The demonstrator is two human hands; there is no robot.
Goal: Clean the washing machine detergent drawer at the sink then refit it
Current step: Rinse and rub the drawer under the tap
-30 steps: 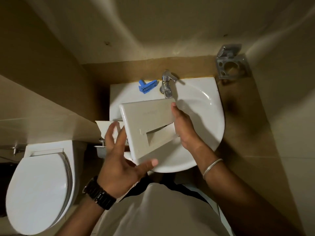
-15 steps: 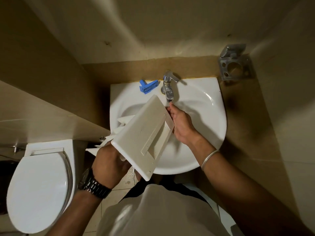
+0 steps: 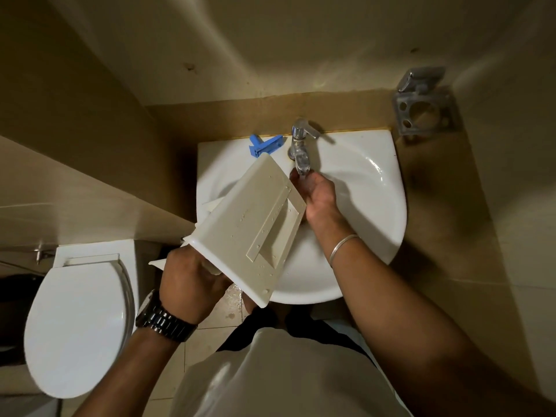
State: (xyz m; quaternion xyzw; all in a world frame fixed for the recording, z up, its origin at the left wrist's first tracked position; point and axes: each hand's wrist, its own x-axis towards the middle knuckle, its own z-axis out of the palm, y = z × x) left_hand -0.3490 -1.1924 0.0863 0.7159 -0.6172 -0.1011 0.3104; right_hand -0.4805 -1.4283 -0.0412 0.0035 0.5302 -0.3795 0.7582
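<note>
Detergent drawer (image 3: 249, 224) held tilted over the left half of the white sink (image 3: 373, 188), front panel facing the camera, far end raised toward the tap, near corner hanging out past the basin's front rim. Panel off-white, with a recessed handle slot; water droplets scattered across its face. Part of the drawer body shows behind the panel on the left side.

Left hand (image 3: 192, 281) grips the drawer at its lower left end, fingers curled round the edge from beneath, knuckles toward the camera. Dark metal wristwatch (image 3: 164, 322) on that wrist.

Right hand (image 3: 319, 197) sits at the drawer's upper right edge, just below the spout, fingers bent; whether they actually grasp the panel or only rest against it, cannot tell, since the panel hides the fingertips. Thin metal bangle (image 3: 343, 246) on that wrist.

Chrome tap (image 3: 301, 145) stands at the back of the basin, spout directly above the right hand's fingers. Small blue plastic piece (image 3: 266, 145) lies on the sink's back ledge, left of the tap and just beyond the drawer's far corner.

Metal holder (image 3: 424, 106) fixed to the wall at upper right. Toilet (image 3: 78, 326) with its white lid shut, lower left. Wet patch on the floor tiles (image 3: 233, 296) beneath the drawer's near corner.
</note>
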